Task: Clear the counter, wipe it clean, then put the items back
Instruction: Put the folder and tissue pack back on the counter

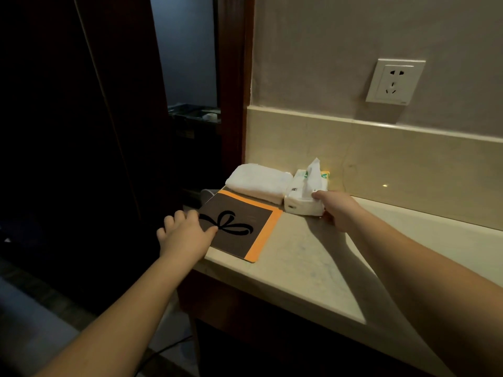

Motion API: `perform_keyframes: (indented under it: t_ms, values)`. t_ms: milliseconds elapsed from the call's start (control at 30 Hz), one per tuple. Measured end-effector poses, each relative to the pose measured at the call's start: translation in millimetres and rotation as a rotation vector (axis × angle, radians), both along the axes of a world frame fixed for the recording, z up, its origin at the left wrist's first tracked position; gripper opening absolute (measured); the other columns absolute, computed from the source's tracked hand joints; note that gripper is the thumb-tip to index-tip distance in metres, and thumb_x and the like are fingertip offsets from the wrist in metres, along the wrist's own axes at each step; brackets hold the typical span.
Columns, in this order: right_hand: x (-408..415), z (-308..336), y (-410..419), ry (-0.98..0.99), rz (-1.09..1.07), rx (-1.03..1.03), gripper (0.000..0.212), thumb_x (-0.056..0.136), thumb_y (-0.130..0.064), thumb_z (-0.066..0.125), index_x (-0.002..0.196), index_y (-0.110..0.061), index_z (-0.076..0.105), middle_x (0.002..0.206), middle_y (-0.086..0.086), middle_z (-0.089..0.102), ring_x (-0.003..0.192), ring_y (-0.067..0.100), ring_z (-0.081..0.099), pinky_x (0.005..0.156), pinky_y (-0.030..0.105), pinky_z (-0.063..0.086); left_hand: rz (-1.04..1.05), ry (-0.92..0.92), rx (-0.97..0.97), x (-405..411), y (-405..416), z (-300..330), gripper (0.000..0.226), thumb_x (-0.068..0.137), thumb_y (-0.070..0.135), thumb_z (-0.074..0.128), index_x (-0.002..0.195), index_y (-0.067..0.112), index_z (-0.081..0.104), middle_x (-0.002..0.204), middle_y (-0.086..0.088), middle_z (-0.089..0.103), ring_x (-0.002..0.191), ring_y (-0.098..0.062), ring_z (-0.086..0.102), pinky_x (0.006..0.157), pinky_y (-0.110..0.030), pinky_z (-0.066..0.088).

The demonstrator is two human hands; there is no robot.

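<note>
A flat brown and orange card with a black bow print [241,227] lies at the left end of the pale stone counter [313,268], overhanging its edge. My left hand [183,235] grips its left side, thumb on top. Behind it rests a folded white towel [258,182]. To its right stands a soft white tissue pack [303,195] with a tissue sticking up. My right hand [337,210] holds the pack's near right end, thumb on top.
A wall socket [394,81] sits above the counter's beige backsplash [381,153]. A dark wooden door frame [234,91] borders the counter's left end, with a dark room beyond. A grey object [208,193] peeks out behind the card.
</note>
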State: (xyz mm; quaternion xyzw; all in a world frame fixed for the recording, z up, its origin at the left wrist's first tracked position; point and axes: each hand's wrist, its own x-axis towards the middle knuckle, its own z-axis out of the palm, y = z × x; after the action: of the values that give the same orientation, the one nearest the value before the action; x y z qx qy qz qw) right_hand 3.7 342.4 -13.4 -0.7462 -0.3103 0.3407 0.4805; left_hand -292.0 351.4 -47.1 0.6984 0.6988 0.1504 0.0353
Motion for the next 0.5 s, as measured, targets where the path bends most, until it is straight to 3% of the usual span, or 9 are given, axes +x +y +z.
perform_keyframes:
  t_ms: [233,400,500]
  values:
    - [-7.5,-0.3,-0.2,0.006,-0.042,0.023,0.019,0.089,-0.024,0.059,0.103,-0.011,0.059,0.101,0.013,0.063,0.083,0.026,0.059,0.068,0.031,0.045,0.036,0.039,0.011,4.4,-4.4,-0.9,0.062,0.095,0.059,0.039,0.142,0.019,0.036,0.141,-0.009,0.040,0.129,-0.027,0.034,0.103,-0.041,0.031]
    - [-10.0,0.9,-1.3,-0.021,-0.031,0.001,0.021,0.090,-0.022,0.057,0.105,-0.008,0.060,0.078,0.006,0.057,0.063,0.019,0.052,0.050,0.026,0.037,0.033,0.032,-0.015,6.5,-3.7,2.6,0.062,0.095,0.059,0.038,0.143,0.018,0.034,0.143,-0.010,0.038,0.130,-0.028,0.033,0.104,-0.041,0.030]
    - [-8.8,0.0,-1.2,-0.060,-0.038,-0.018,0.022,0.089,-0.021,0.056,0.106,-0.008,0.061,0.089,0.009,0.061,0.075,0.023,0.056,0.058,0.026,0.040,0.024,0.038,-0.008,5.4,-4.0,2.7,0.063,0.095,0.059,0.038,0.144,0.018,0.034,0.144,-0.010,0.038,0.130,-0.028,0.033,0.104,-0.041,0.031]
